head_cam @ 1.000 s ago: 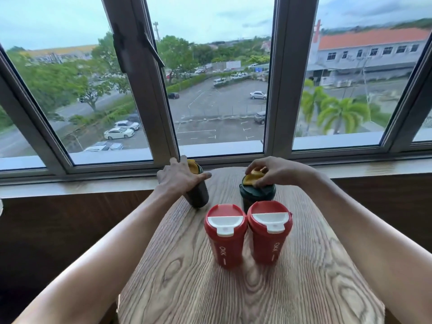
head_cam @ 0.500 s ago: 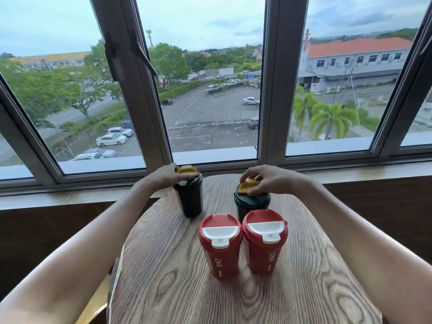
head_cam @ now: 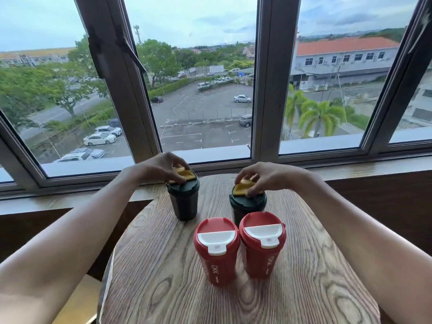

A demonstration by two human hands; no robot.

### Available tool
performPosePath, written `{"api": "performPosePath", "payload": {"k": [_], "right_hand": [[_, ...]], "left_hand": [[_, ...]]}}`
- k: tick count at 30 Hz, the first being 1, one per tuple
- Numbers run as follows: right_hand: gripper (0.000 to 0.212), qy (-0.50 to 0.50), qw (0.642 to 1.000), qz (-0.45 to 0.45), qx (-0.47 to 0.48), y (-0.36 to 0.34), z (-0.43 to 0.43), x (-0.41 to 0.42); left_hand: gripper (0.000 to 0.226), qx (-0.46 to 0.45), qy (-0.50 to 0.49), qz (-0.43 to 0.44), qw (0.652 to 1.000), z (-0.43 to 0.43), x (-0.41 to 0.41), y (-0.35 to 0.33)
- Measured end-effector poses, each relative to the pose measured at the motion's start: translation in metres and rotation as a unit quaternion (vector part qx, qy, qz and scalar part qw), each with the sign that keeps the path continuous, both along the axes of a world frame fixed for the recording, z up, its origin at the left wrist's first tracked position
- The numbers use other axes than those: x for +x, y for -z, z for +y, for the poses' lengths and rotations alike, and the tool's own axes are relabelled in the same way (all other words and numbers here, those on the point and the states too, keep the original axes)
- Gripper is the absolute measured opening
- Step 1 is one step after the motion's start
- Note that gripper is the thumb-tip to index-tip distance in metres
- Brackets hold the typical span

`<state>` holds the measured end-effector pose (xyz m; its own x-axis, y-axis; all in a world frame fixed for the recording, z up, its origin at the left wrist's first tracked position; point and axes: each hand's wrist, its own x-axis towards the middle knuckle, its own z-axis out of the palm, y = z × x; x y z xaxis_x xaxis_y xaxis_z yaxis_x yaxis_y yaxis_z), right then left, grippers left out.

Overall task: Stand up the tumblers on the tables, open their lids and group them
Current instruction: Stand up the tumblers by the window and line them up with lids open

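Two red tumblers stand upright side by side near the table's middle, the left one (head_cam: 216, 253) and the right one (head_cam: 263, 246), each with a white flip lid lying flat. Behind them stand two dark green tumblers with yellow flip lids. My left hand (head_cam: 161, 168) pinches the yellow lid of the left green tumbler (head_cam: 183, 202). My right hand (head_cam: 264, 176) grips the yellow lid of the right green tumbler (head_cam: 247, 202), which is tilted up. The right green tumbler's lower body is hidden behind the red ones.
The round wooden table (head_cam: 233, 300) stands against a wooden sill (head_cam: 374, 169) under a large window. A lighter wooden surface (head_cam: 77, 300) shows below the table's left edge.
The left green tumbler went from tilted in my left hand to standing upright, and that hand shifted onto its yellow lid. My right hand stays on the other yellow lid.
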<state>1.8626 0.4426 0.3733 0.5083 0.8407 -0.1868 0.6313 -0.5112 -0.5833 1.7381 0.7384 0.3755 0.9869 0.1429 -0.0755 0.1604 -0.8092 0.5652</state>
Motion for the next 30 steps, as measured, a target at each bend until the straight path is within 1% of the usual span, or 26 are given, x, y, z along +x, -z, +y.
{"api": "performPosePath", "payload": {"k": [2,5,8,11,17,27,30], "right_hand": [[0.041,-0.003,1.0,0.005,0.002,0.0,0.0,0.001],[0.043,-0.009,1.0,0.007,0.004,0.0,0.001,0.002],[0.049,-0.012,1.0,-0.006,0.002,0.001,0.001,0.004],[0.05,-0.016,1.0,-0.015,0.004,0.001,0.001,0.005],[0.049,-0.026,1.0,-0.017,-0.003,0.002,0.001,0.007],[0.05,-0.038,0.999,-0.003,0.0,0.001,-0.001,0.008],[0.05,-0.041,0.999,-0.002,0.001,0.002,-0.001,0.008]], "left_hand": [[0.032,0.012,0.021,-0.021,0.999,-0.01,-0.004,-0.002],[0.033,-0.011,0.056,-0.037,0.998,-0.026,-0.008,-0.008],[0.032,-0.026,0.066,-0.037,0.997,-0.04,-0.008,-0.01],[0.035,-0.041,0.062,-0.028,0.997,-0.053,-0.007,-0.007],[0.039,-0.027,0.059,0.002,0.998,-0.068,-0.008,0.01],[0.034,-0.038,0.039,0.017,0.998,-0.08,-0.009,0.012],[0.037,-0.047,0.035,0.028,0.998,-0.081,-0.012,0.01]]}}
